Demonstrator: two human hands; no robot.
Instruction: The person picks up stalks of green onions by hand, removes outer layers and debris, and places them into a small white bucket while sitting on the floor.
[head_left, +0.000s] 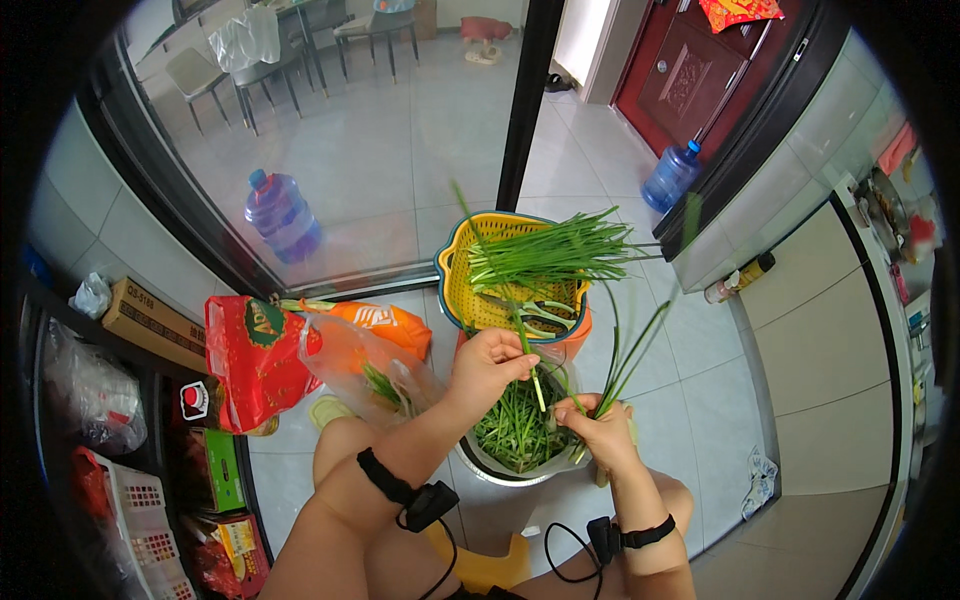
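My left hand (491, 364) pinches a green chive stalk (537, 386) with a pale lower end, held above a lined bin. In my right hand (604, 431) is a small bunch of chives (630, 360), its leaves pointing up and away. Below both hands the bin (499, 476), lined with a clear plastic bag, holds many loose green scraps (517, 431). Just beyond it stands a yellow colander basket (452, 281) with a dark rim. Across its top lies a pile of chives (555, 247). Scissors (551, 311) with green and black handles rest inside the basket.
A clear plastic bag (337, 349) with more greens sits at left, beside a red bag (255, 352) and an orange bag (394, 326). Shelves with a white basket (139, 517) line the left. Water jugs (285, 217) (671, 176) stand near the glass door. Cabinets (825, 360) are at right.
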